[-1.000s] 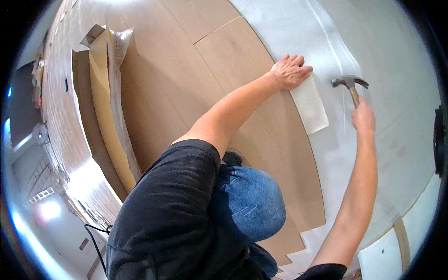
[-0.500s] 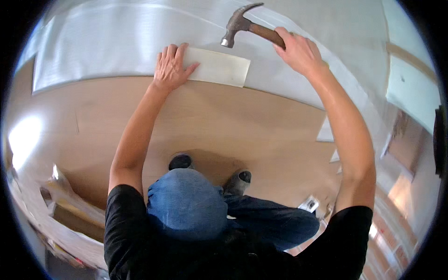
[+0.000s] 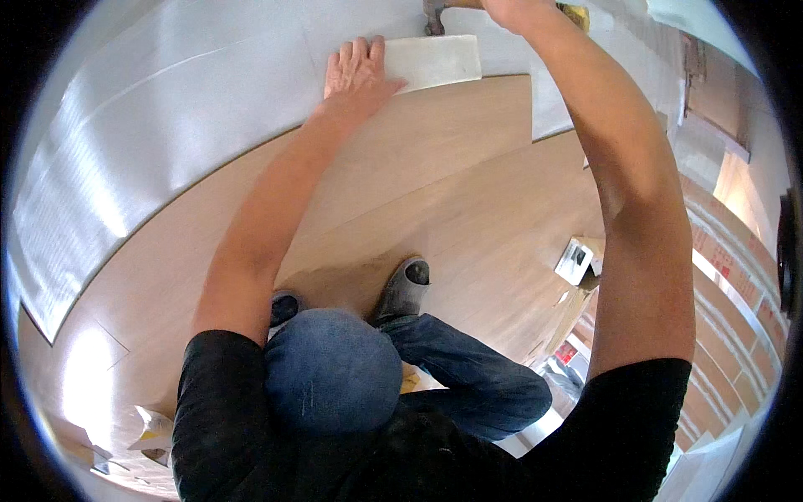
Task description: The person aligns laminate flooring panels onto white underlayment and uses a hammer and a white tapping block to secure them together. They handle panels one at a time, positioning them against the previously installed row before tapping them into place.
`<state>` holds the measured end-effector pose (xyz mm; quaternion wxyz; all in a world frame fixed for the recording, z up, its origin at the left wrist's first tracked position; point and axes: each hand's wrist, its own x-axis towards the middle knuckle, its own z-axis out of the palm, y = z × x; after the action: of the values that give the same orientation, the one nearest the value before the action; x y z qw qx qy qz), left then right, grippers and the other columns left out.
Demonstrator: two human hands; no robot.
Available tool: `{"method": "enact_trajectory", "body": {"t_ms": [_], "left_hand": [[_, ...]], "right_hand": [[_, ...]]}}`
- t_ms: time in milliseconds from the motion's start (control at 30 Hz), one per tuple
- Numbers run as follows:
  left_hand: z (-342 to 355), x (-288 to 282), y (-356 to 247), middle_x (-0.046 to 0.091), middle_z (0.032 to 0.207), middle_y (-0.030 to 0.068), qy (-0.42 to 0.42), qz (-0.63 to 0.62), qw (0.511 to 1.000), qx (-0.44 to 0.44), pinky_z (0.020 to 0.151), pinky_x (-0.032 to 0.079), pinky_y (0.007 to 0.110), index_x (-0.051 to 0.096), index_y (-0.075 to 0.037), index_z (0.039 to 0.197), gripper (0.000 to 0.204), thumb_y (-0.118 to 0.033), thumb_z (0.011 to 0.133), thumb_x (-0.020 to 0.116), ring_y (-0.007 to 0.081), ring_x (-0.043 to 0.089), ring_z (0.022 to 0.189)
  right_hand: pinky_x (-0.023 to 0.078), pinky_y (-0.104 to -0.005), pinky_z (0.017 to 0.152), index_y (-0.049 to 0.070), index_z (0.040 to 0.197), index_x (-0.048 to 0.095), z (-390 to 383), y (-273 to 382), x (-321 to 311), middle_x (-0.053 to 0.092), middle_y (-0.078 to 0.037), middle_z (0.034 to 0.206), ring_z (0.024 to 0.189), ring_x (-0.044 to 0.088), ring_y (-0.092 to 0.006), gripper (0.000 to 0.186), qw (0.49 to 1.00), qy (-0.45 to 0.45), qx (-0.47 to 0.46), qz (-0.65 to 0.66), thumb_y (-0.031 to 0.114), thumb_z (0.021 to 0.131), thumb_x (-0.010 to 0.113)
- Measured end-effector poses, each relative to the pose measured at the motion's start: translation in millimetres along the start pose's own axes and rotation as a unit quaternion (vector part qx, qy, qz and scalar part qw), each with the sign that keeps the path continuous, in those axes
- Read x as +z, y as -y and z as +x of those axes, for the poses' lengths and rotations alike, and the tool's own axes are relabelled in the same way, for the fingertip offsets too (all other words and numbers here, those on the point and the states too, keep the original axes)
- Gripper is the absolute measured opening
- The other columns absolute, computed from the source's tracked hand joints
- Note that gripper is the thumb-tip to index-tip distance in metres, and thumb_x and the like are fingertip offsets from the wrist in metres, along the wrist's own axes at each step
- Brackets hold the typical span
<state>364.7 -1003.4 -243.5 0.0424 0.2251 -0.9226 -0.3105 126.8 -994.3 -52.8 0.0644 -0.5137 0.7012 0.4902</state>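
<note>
1 pale block [image 3: 437,62] at 12 o'clock, lying along the edge of the wood floorboards [image 3: 452,138], over grey sheeting [image 3: 226,96]; 2 hands in view: left hand [image 3: 358,77] between 11 and 12, fingers extended, laid on the block's left end; right hand [image 3: 514,11] at 1, closed around handle of 1 hammer [image 3: 433,18]; head just beyond block, can't tell if touching; 2 shoes [image 3: 404,289], at 6 and 8; 1 white box [image 3: 575,261] at 3.

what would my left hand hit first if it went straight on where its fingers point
Nothing upright: past your left hand the way looks free to the picture's top edge, over the flat grey sheet. Whether the fingertips already touch it is unclear.
</note>
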Motion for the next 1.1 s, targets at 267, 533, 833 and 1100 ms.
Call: {"method": "enact_trajectory", "body": {"t_ms": [267,533,833,1100], "left_hand": [[-2.7,-10.4,-8.3,0.057,0.127,0.0140,-0.001,0.037,0.999,-0.010,0.100,0.043,0.043,0.049,-0.005,0.146,0.079,-0.056,0.091,0.071,0.0280,0.054,0.121],[-8.0,-25.7,-8.0,0.046,0.147,0.0152,0.056,0.012,0.998,-0.034,0.111,0.037,0.051,0.041,-0.009,0.155,0.096,-0.060,0.083,0.078,0.0318,0.045,0.137],[-58.2,-119.6,-11.8,0.052,0.142,0.0122,0.143,0.159,0.974,0.076,0.101,0.039,0.038,0.056,0.003,0.140,0.077,-0.048,0.086,0.077,0.0275,0.045,0.134],[-271.1,-285.5,197.5,0.045,0.157,0.0075,0.173,0.278,0.926,-0.185,0.118,0.034,0.047,0.042,-0.009,0.153,0.103,-0.042,0.070,0.093,0.0241,0.040,0.146]], "right_hand": [[0.058,-0.0478,0.090,0.014,0.111,0.076,-5.7,-25.8,-17.3,0.075,-0.015,0.113,0.109,0.072,-0.0337,0.027,0.987,-0.105,0.097,0.078,0.021,0.099,0.053],[0.058,-0.0452,0.089,0.014,0.105,0.079,-8.4,-0.8,-7.5,0.076,-0.013,0.113,0.107,0.073,-0.0294,0.027,1.000,0.002,-0.002,0.004,0.019,0.097,0.054],[0.054,-0.0514,0.088,0.012,0.141,0.053,-92.8,10.5,-98.8,0.070,-0.025,0.110,0.104,0.068,-0.0426,0.047,0.995,-0.031,0.006,0.091,0.021,0.096,0.064],[0.051,-0.0416,0.077,0.001,0.115,0.059,-97.9,37.5,-126.9,0.064,-0.014,0.085,0.077,0.062,-0.0263,0.031,0.895,-0.184,-0.020,0.407,0.018,0.093,0.070]]}}
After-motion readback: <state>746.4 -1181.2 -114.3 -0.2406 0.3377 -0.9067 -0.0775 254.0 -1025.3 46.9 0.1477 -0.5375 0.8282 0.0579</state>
